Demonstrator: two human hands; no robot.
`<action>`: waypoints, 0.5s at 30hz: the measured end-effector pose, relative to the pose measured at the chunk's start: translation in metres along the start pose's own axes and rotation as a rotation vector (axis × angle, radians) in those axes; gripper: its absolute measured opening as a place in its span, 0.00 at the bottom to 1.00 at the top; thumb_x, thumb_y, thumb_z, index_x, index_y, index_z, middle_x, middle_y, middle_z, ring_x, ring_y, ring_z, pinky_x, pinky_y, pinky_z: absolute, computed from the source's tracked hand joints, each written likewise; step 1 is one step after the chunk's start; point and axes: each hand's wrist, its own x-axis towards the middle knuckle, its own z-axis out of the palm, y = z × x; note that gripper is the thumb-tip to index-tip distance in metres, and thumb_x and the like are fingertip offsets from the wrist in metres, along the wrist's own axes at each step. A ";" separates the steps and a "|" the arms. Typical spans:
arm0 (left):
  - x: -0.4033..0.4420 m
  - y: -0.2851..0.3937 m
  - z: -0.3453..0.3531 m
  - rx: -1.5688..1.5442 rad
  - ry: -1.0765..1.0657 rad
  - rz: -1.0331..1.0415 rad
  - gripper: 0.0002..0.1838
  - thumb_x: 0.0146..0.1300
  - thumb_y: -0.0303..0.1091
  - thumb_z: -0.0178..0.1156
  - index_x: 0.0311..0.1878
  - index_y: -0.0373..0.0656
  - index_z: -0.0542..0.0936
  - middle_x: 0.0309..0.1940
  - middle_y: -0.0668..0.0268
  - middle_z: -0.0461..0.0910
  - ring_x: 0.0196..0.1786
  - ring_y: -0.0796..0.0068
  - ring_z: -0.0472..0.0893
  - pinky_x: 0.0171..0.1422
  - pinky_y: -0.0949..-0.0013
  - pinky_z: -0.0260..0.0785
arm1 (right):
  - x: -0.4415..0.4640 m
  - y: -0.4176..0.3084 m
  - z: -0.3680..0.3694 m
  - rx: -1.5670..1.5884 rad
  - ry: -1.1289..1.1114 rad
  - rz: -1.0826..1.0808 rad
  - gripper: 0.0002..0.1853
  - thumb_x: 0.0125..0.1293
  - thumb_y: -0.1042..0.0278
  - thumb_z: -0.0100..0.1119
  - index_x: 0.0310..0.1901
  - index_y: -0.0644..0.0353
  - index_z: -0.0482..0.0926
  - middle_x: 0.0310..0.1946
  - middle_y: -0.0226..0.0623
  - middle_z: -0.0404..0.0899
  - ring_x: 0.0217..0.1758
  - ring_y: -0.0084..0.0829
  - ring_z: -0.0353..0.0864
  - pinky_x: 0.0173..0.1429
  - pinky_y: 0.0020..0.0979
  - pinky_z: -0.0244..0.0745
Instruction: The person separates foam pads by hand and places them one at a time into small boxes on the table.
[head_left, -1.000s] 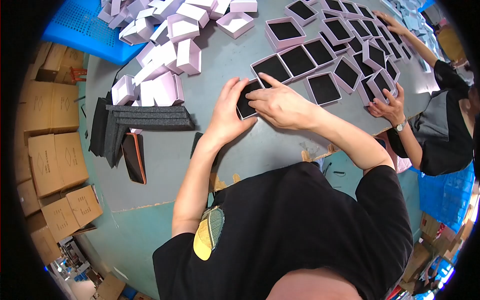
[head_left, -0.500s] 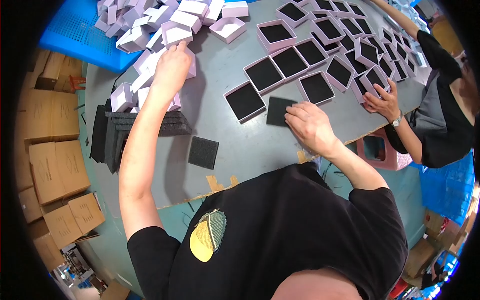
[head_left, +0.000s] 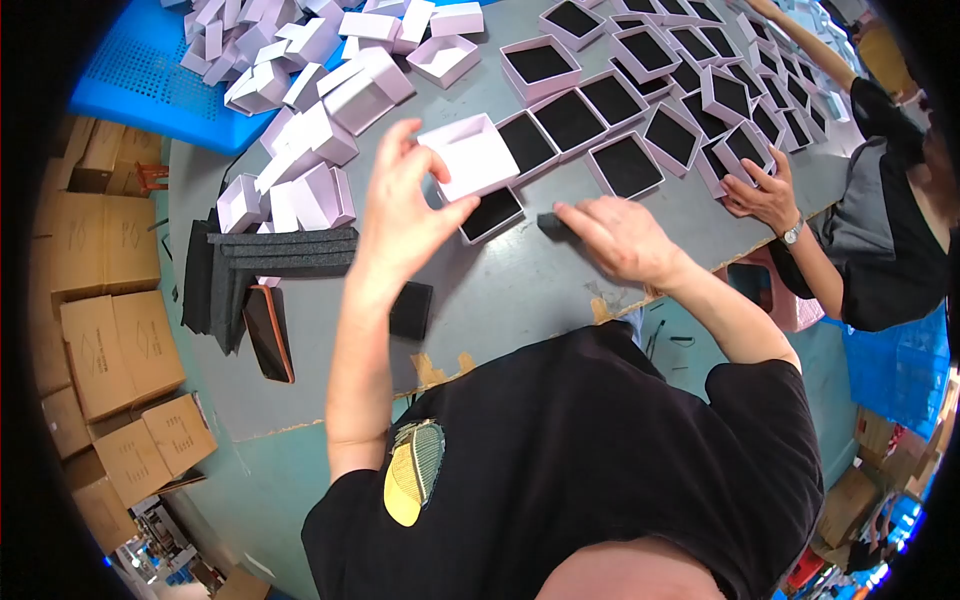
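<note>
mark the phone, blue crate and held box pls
Phone (head_left: 265, 335): head view, middle of its dark screen.
Blue crate (head_left: 172, 82): head view, perforated panel.
Held box (head_left: 474, 160): head view, middle of its bright white face.

The left hand (head_left: 405, 205) holds a white box (head_left: 470, 157) above the table (head_left: 500, 300). The right hand (head_left: 622, 240) holds a black foam piece (head_left: 556, 227).
</note>
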 end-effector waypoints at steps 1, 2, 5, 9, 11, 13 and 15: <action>-0.008 -0.002 0.010 0.028 0.014 0.005 0.22 0.41 0.28 0.76 0.34 0.39 0.72 0.62 0.47 0.69 0.62 0.46 0.75 0.64 0.55 0.70 | 0.002 0.007 -0.003 0.068 0.058 0.018 0.27 0.56 0.78 0.56 0.61 0.64 0.73 0.37 0.39 0.76 0.36 0.37 0.79 0.42 0.38 0.76; -0.013 -0.003 0.020 0.003 0.012 -0.027 0.24 0.40 0.28 0.77 0.38 0.40 0.73 0.62 0.51 0.71 0.63 0.49 0.75 0.66 0.55 0.69 | 0.007 0.012 -0.008 0.098 0.172 0.079 0.26 0.58 0.81 0.54 0.61 0.64 0.73 0.39 0.40 0.78 0.38 0.38 0.80 0.44 0.37 0.77; -0.023 0.000 0.042 -0.114 -0.034 -0.118 0.43 0.41 0.26 0.78 0.64 0.42 0.69 0.62 0.56 0.73 0.61 0.60 0.78 0.65 0.59 0.72 | 0.032 0.012 -0.031 0.279 0.505 0.438 0.21 0.67 0.83 0.48 0.60 0.63 0.74 0.43 0.44 0.81 0.45 0.40 0.83 0.50 0.34 0.77; -0.016 0.014 0.065 -0.256 -0.045 -0.003 0.59 0.39 0.23 0.79 0.77 0.46 0.58 0.64 0.59 0.72 0.58 0.61 0.79 0.64 0.60 0.73 | 0.066 0.024 -0.031 0.457 0.453 0.402 0.13 0.70 0.80 0.51 0.53 0.61 0.79 0.41 0.43 0.82 0.46 0.39 0.84 0.52 0.33 0.77; -0.010 0.023 0.069 -0.320 -0.048 -0.008 0.59 0.39 0.23 0.79 0.77 0.46 0.57 0.63 0.58 0.72 0.60 0.59 0.77 0.65 0.60 0.72 | 0.070 0.025 -0.020 0.361 0.276 0.297 0.10 0.62 0.80 0.57 0.45 0.61 0.80 0.39 0.40 0.80 0.45 0.42 0.81 0.50 0.38 0.76; -0.008 0.027 0.072 -0.410 -0.062 -0.066 0.57 0.40 0.23 0.77 0.76 0.44 0.58 0.61 0.55 0.72 0.64 0.55 0.74 0.69 0.59 0.69 | 0.068 0.026 -0.020 -0.017 0.178 0.157 0.12 0.55 0.77 0.61 0.42 0.59 0.80 0.41 0.36 0.79 0.49 0.38 0.80 0.54 0.37 0.72; -0.006 0.027 0.078 -0.388 -0.048 -0.047 0.58 0.38 0.24 0.78 0.76 0.44 0.58 0.62 0.55 0.71 0.64 0.54 0.73 0.68 0.58 0.68 | 0.064 0.023 -0.025 -0.115 0.136 0.143 0.15 0.51 0.78 0.62 0.43 0.59 0.81 0.42 0.36 0.79 0.49 0.37 0.80 0.53 0.36 0.71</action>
